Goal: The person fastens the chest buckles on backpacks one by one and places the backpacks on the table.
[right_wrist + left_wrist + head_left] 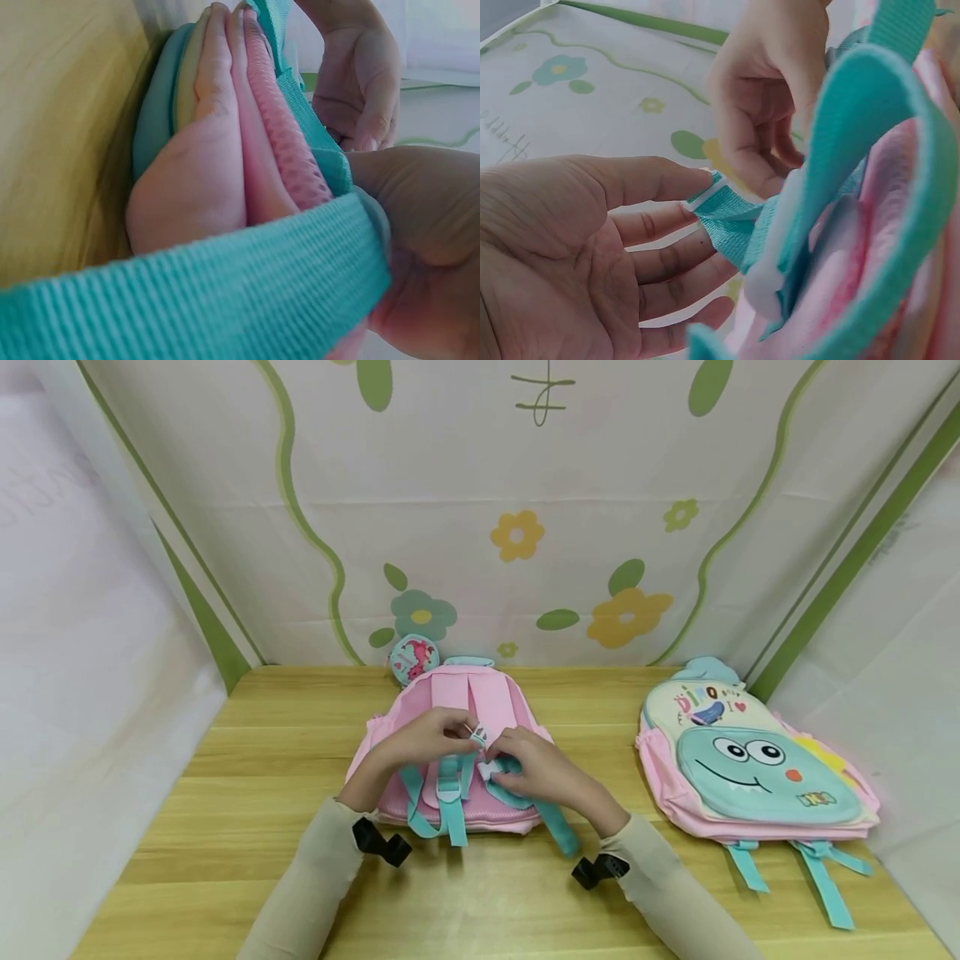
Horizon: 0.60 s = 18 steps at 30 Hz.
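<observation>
A pink backpack (491, 693) lies on its front, shoulder straps up, with teal webbing hanging over its lower edge. My left hand (431, 735) pinches a white plastic buckle piece (478, 737) on teal webbing between thumb and index finger. In the left wrist view, the webbing (731, 225) reaches those fingertips while the other fingers stretch out below. Close by, my right hand (540, 766) curls its fingers at another white buckle piece (487, 772) and its teal strap (558, 827). In the right wrist view, a wide teal strap (225, 277) covers part of the right hand.
A cream and teal dinosaur backpack (765, 768) lies to the right, its teal straps toward the front edge. A round teal pouch (414, 660) sits at the pink backpack's top left. Wood-grain table (262, 793) lies underneath; a flowered cloth wall (450, 527) stands behind.
</observation>
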{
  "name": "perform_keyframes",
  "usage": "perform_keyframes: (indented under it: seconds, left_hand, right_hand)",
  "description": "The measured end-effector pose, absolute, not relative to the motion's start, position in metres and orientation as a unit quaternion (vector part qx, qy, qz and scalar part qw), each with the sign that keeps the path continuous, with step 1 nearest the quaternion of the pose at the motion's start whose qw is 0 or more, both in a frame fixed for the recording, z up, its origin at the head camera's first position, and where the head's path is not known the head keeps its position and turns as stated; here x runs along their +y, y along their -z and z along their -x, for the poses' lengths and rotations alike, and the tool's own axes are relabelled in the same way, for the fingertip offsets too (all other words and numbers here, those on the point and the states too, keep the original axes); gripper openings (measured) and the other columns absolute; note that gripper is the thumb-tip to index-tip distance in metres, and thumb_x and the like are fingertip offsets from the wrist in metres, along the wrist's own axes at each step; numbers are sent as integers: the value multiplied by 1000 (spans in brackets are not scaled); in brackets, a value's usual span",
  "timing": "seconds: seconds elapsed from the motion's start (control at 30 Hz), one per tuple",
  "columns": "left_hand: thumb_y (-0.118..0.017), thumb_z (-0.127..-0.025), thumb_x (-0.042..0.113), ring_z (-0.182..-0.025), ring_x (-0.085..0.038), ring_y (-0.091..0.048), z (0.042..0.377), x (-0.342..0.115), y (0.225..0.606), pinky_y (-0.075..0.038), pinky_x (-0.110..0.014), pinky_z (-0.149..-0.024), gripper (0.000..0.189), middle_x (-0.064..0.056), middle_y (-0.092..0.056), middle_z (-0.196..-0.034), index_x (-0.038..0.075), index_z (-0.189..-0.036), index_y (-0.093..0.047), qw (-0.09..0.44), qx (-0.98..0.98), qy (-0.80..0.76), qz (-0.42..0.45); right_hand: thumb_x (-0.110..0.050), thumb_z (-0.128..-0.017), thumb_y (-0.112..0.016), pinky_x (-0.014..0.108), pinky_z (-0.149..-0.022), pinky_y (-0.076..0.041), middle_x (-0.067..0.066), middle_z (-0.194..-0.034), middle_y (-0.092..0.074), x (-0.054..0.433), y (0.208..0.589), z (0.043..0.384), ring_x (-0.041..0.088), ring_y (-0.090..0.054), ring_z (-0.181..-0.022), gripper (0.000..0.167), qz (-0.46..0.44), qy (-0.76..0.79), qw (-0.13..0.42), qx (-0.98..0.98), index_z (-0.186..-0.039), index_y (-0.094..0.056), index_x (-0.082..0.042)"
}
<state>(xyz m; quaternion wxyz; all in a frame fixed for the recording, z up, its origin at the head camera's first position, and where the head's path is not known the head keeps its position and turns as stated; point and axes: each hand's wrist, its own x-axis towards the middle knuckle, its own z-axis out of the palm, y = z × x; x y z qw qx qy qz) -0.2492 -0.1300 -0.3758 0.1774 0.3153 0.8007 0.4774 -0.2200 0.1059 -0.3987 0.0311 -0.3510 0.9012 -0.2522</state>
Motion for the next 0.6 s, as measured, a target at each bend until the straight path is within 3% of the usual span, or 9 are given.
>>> perform_keyframes:
  seconds: [0.33, 0.6]
  left_hand:
    - [-62, -101, 13, -81, -19, -55, 247, -144, 363, -47, -24, -75, 8, -3, -59, -84, 6, -103, -65, 172, 793, -489, -318]
    - [-56, -105, 15, -86, -20, -51, 245, -150, 352, -43, -27, -77, 16, -5, -54, -90, 3, -110, -64, 175, 783, -511, -309]
  right_hand:
    - [-13, -93, -74, 37, -88, -58, -2, -102, -74, 117, 394, 231, 16, -68, -97, 15, 351, 357, 82, 862, -108, -74, -11]
    - [-13, -93, -75, 44, -93, -56, 2, -107, -75, 126, 384, 232, 22, -68, -100, 20, 344, 408, 49, 844, -112, -75, -8]
